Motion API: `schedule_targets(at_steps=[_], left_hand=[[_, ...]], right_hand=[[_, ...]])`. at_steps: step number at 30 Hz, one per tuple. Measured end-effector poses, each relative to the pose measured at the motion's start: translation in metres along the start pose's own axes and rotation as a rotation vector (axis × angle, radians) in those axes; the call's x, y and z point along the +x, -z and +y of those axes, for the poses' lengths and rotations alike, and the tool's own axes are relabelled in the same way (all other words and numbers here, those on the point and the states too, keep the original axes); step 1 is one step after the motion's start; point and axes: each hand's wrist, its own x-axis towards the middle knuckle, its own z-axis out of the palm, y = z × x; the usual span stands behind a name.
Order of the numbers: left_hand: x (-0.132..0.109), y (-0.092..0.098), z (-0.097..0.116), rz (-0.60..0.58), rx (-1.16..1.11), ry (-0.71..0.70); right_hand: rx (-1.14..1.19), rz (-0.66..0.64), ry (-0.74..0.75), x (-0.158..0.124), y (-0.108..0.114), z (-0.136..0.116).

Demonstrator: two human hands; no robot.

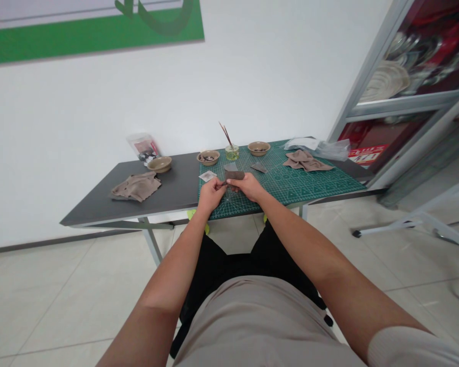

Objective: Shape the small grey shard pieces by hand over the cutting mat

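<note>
Close together over the front of the green cutting mat (275, 191) are both of my hands. My right hand (248, 186) is closed on a dark brown flat piece (235, 175), which looks like stiff cloth or sandpaper. My left hand (213, 192) is closed too, with its fingertips pinched at the left end of that piece; whether they hold a separate small thing there is too small to tell. Just behind the left hand lies a small white square packet (207, 176). A greyish flat piece (259, 167) rests on the mat behind the right hand.
Toward the back stand three shallow bowls (159, 164), two with small dark items, and a glass jar (232, 152) holding thin sticks. Crumpled brown cloths (136, 187) lie at both sides. Clear plastic bags (317, 147) sit at the back, against the white wall (271, 76).
</note>
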Motion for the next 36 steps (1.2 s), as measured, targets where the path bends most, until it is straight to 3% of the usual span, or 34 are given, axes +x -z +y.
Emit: schedule_targets(at_steps=[6, 9, 14, 20, 25, 30, 36], left_hand=[[0.002, -0.001, -0.005, -0.055, -0.039, -0.015], [0.000, 0.000, -0.001, -0.028, -0.002, -0.020], [-0.002, 0.001, 0.006, -0.004, 0.016, -0.005], [-0.004, -0.001, 0.005, 0.002, 0.056, -0.045], [-0.003, 0.000, 0.005, -0.003, 0.029, -0.033], [-0.003, -0.001, 0.005, -0.009, 0.057, -0.062], [-0.002, 0.000, 0.003, 0.012, 0.039, -0.043]], right_hand=[[-0.025, 0.031, -0.009, 0.001, 0.000, 0.002], [-0.040, 0.042, -0.004, 0.001, 0.001, 0.003], [-0.039, -0.048, 0.022, 0.002, 0.003, 0.004], [-0.021, 0.007, 0.022, 0.001, 0.002, 0.003], [-0.055, -0.044, 0.030, -0.001, 0.002, 0.000], [-0.034, 0.018, 0.024, -0.001, 0.002, 0.000], [-0.044, -0.036, 0.015, -0.001, 0.004, 0.001]])
